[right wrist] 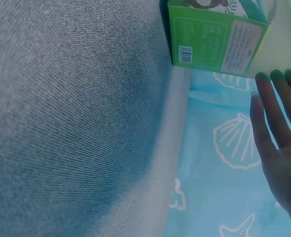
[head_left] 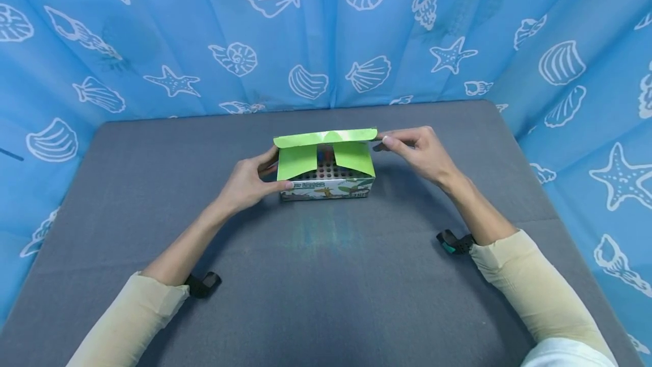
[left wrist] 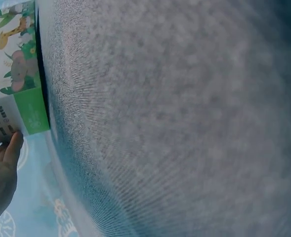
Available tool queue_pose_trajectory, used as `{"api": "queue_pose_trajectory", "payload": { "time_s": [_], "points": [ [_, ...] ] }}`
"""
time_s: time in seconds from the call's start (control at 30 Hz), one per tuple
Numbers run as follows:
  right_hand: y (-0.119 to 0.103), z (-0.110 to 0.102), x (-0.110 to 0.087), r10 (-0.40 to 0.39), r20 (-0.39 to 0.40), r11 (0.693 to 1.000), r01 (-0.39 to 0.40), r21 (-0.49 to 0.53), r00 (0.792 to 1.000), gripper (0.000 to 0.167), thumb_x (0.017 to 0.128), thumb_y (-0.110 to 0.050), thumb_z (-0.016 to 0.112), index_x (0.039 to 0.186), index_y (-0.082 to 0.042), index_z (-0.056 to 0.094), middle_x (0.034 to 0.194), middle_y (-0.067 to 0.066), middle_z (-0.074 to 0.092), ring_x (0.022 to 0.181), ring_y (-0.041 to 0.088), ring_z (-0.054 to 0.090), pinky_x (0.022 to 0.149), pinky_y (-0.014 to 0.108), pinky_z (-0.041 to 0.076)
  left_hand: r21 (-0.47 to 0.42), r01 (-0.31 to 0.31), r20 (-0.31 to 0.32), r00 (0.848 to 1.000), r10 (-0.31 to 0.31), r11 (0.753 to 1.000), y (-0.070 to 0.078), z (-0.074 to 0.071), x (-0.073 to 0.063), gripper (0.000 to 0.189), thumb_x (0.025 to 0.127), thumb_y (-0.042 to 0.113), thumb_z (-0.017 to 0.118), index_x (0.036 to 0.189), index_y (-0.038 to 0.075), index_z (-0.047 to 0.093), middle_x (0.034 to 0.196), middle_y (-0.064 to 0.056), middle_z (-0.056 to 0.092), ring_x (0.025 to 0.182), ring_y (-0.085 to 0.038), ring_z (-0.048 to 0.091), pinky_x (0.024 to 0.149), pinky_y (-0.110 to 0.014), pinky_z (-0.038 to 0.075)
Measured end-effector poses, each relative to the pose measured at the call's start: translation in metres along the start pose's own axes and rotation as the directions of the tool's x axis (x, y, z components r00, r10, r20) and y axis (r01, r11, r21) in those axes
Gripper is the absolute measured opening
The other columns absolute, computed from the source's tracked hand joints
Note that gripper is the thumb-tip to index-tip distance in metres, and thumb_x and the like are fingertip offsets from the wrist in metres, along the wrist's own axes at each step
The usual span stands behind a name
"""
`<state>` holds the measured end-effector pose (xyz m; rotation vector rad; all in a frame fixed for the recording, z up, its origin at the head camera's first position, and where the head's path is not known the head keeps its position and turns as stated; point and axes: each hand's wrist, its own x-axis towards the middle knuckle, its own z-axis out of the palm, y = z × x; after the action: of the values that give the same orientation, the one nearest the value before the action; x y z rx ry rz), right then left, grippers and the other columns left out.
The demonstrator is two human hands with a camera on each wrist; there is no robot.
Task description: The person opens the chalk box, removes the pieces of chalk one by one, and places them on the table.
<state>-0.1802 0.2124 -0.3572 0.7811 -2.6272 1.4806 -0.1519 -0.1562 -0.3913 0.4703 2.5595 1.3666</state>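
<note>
L hand [head_left: 249, 183] at left end of animal-print cardboard box [head_left: 326, 190], thumb on front edge, fingers round end, gripping; box approx. ctr. on grey cloth-covered table [head_left: 326, 293], toward far edge, w/ green lid [head_left: 326, 137] raised; L inner flap [head_left: 297, 160] and R inner flap [head_left: 355, 157] partly over rows of small round ends [head_left: 326, 171], ID unclear; box prob. light to med. wt., walls fairly stiff, flaps thin, easily creased, coated surface slightly slick; best held low by end walls, w/o pulling flaps; R hand [head_left: 425, 154] at lid's right end, fingers straight, slightly apart, thumb contact not clear.
</note>
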Motion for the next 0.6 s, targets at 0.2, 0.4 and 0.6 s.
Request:
{"api": "queue_pose_trajectory", "payload": {
  "time_s": [0.2, 0.4, 0.6],
  "points": [
    [0.002, 0.006, 0.002, -0.018, 0.006, 0.998, 0.018, -0.052, 1.000, 0.032, 0.101, -0.021, 0.060, 0.129, -0.008, 0.067, 0.127, 0.011, 0.067, 0.110, 0.027, 0.067, 0.099, 0.049, 0.053, 0.041, 0.004, -0.023, 1.000, -0.003, 0.999, 0.001, 0.000, -0.001, 0.097, 0.082, 0.036, 0.083, 0.156, 0.010, 0.027, 0.157, -0.013, 0.035, 0.129, -0.031, 0.054, 0.099, -0.041, 0.056],
    [0.002, 0.011, 0.002, -0.036, 0.027, 0.996, 0.038, -0.085, 0.999, 0.035, 0.100, -0.023, 0.062, 0.133, -0.015, 0.065, 0.132, 0.005, 0.064, 0.120, 0.027, 0.061, 0.098, 0.047, 0.054, 0.109, -0.020, -0.032, 0.999, 0.024, 0.994, 0.000, 0.003, -0.003, 0.097, 0.082, 0.035, 0.083, 0.157, 0.011, 0.025, 0.157, -0.012, 0.035, 0.127, -0.029, 0.056, 0.098, -0.039, 0.057],
    [0.002, 0.012, 0.002, -0.070, 0.019, 0.987, 0.072, -0.144, 0.997, 0.040, 0.096, -0.026, 0.068, 0.135, -0.018, 0.064, 0.135, 0.004, 0.062, 0.125, 0.028, 0.057, 0.110, 0.052, 0.044, 0.154, -0.053, -0.045, 0.997, 0.060, 0.987, 0.000, 0.005, -0.003, 0.101, 0.083, 0.030, 0.083, 0.159, 0.011, 0.019, 0.159, -0.014, 0.031, 0.127, -0.032, 0.055, 0.099, -0.040, 0.056]
  ]
}}
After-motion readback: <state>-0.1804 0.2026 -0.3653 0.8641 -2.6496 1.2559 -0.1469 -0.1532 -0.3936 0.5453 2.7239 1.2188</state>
